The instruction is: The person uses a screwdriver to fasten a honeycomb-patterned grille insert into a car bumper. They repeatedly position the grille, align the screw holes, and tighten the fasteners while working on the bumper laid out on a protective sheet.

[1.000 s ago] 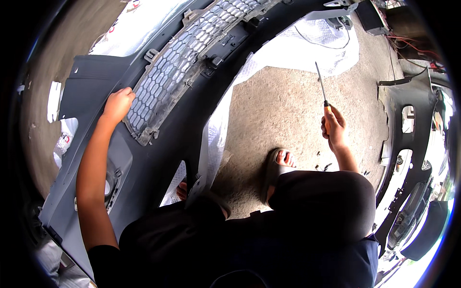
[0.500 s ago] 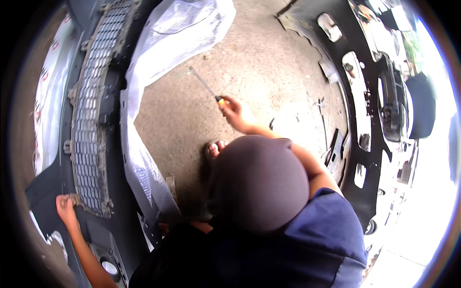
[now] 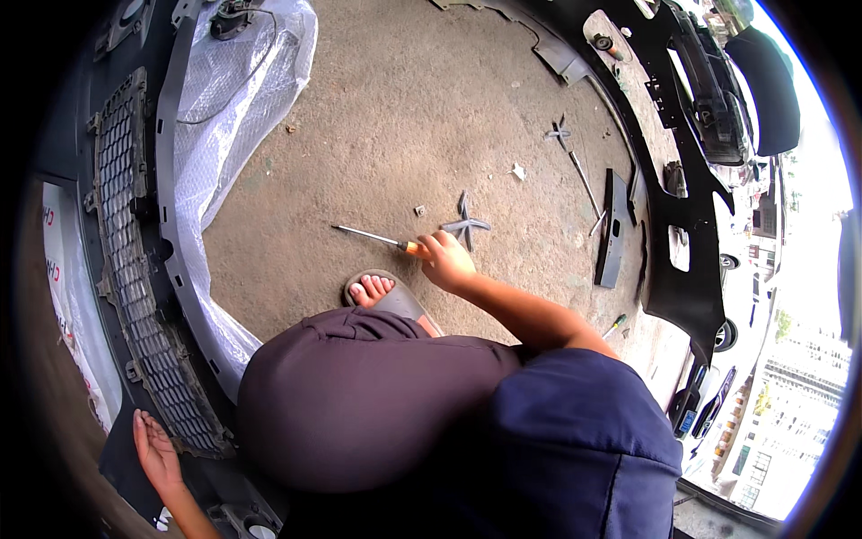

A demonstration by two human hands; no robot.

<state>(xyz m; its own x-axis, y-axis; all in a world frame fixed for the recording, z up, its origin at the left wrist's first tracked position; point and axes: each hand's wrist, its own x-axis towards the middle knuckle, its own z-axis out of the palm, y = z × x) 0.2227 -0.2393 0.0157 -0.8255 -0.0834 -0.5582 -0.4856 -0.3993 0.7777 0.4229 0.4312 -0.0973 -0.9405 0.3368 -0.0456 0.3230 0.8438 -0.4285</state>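
The screwdriver [image 3: 400, 243] is in the right hand [image 3: 446, 263], in front of the person and above the concrete floor [image 3: 296, 171]. Its long axis runs almost straight across the view: the tip points left and slightly away from the body, the orange handle right, toward the wrist. The fingers are closed around the handle, and the thin metal shaft sticks out free beyond them. Just below the shaft is the sandal [image 3: 409, 310] on a foot, with toes uncovered; just beyond the knuckles lies a grey four-armed piece [image 3: 465, 223].

From the tip, a broad stretch of floor extends left to the bubble wrap [image 3: 211, 153] and far upward, giving the shaft room on those sides. On the near side, the raised knee [image 3: 359, 395] limits it.

Past the bubble wrap, the curved edge of a dark bumper [image 3: 175, 260] bounds the left, with a honeycomb grille [image 3: 126, 242] set lengthwise along it. The left hand [image 3: 157, 449] is near the grille's lower end, palm up, fingers extended and holding nothing; whether it touches the bumper, I cannot tell.

On the right, well apart from the screwdriver, a flat dark strip [image 3: 613, 229] lies beside the inner edge of a second bumper [image 3: 700, 296].
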